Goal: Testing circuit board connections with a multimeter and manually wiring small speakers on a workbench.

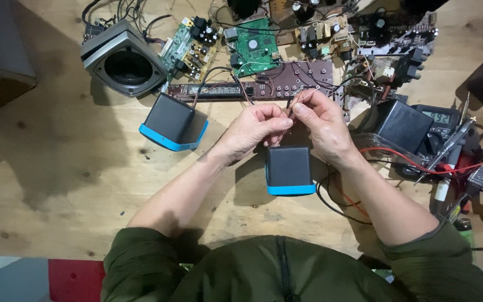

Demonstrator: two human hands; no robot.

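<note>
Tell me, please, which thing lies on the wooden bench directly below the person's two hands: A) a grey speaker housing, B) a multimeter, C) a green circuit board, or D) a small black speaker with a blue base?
D: the small black speaker with a blue base sits just under the left hand and right hand, which pinch thin wires above it.

Pale wooden table, knotty and scuffed. On it: two black cubes with blue bases, one at left, one at centre. Grey speaker at far left. Circuit boards strewn along the back edge. Black box, meter, red wire at right.
</note>
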